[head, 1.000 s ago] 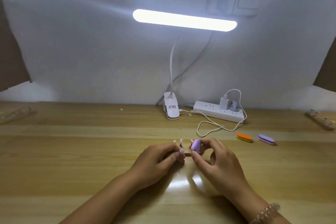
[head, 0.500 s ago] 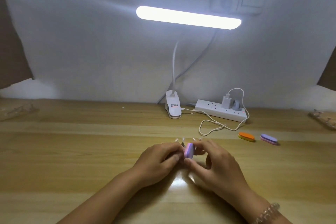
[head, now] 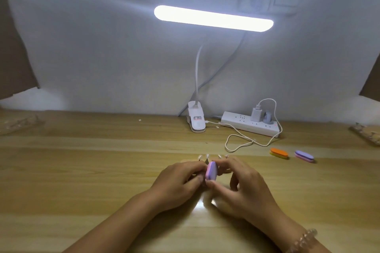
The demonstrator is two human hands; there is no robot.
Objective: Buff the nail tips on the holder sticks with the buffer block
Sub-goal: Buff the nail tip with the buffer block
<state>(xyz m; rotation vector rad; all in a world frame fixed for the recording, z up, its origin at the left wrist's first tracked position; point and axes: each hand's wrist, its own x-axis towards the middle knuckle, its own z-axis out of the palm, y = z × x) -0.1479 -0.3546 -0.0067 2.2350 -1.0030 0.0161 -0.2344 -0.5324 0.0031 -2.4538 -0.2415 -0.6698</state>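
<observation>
In front of the lamp clip point(head: 196, 118), low over the bench point(head: 82, 170), the buffer point(head: 211, 171) is pinched on edge by the right hand point(head: 246, 187) and set against a tip. The sticks point(head: 206, 155) are gripped in the curled left hand point(head: 176, 183). Buffing is judged under way. Which tips are finished cannot be told, so several are probably left.

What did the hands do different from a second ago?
The right hand slid the pink-and-purple buffer block left and nearer, turning it edge-on against the left hand. Both hands keep their grips; the left still holds the holder sticks. The orange buffer and purple buffer lie unmoved.
</observation>
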